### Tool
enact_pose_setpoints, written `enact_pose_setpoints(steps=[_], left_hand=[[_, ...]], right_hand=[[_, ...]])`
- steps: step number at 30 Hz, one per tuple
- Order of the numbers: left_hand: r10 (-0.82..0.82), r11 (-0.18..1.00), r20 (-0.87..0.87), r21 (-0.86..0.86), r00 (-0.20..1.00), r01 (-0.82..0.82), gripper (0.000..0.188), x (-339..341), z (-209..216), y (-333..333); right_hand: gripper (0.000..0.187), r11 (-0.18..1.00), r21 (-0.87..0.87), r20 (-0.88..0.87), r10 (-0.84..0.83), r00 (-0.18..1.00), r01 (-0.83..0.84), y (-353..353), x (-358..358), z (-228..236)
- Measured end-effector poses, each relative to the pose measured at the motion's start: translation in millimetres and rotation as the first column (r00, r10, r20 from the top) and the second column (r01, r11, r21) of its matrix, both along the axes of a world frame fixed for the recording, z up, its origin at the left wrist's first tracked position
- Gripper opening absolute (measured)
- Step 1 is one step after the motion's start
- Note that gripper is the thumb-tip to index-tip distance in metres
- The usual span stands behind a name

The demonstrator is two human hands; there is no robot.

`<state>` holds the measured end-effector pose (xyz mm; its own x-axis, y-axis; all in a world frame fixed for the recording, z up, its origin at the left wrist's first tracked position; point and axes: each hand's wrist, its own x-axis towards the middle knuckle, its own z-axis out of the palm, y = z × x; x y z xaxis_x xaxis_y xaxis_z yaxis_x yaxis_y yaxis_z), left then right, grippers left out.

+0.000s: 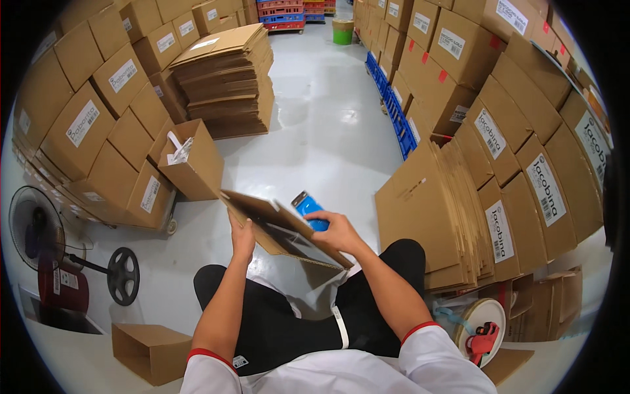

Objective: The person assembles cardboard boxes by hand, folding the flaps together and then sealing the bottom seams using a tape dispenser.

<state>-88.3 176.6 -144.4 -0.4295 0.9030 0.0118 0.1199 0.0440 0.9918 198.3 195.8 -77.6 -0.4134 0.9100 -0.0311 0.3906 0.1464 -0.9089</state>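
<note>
Cardboard carton [282, 220], brown, one: held tilted above the floor in front of the seated person's knees, a long flat panel running from upper left to lower right; its contents cannot be made out.

Left hand [242, 238], bare: closed on the carton's left edge, fingers behind the board.

Right hand [338, 231], bare: curled round a blue handheld implement [308, 209] with a dark end, at the carton's far right side; its exact kind is unclear, and whether this hand also touches the board cannot be told.

Near left: open-topped carton [197, 171], white items [178, 151] projecting from it; beyond, a tall stack of flattened cartons [226, 88].

Near right: flat cardboard sheets [420, 210], upright, packed face to face, beside a wall of labelled cartons [518, 157].

Lower right: round white lid [497, 310], a red tape dispenser [484, 340] resting on it.

Lower left: small open carton [151, 351], on its side; standing fan [36, 226], dark round base.

Far left: stacked labelled cartons [79, 125].

Far right: blue plastic pallet [396, 108], along the foot of the stacks.

Background: green bin [342, 33]; red and blue crates [282, 14], stacked; glossy grey floor [315, 125].
</note>
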Motion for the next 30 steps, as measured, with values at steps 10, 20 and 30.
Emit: enact_pose_setpoints(steps=[10,20,30], left_hand=[[-0.458,0.883,-0.339,-0.282,0.822,0.375,0.07,21.9,51.1,-78.8],[-0.678,0.734,-0.658,-0.59,0.327,0.336,0.068,113.0,103.5,-86.9],[-0.796,0.603,-0.601,-0.797,0.081,0.013,0.092,90.5,32.8,-17.3]], right_hand=[[0.052,0.85,0.129,-0.166,-0.49,0.856,0.511,15.9,-1.7,-18.4],[0.058,0.854,0.124,0.0,-0.509,0.861,0.505,19.4,-16.1,-29.3],[0.06,0.94,-0.036,0.018,-0.339,0.941,0.34,13.1,-20.9,-29.0]])
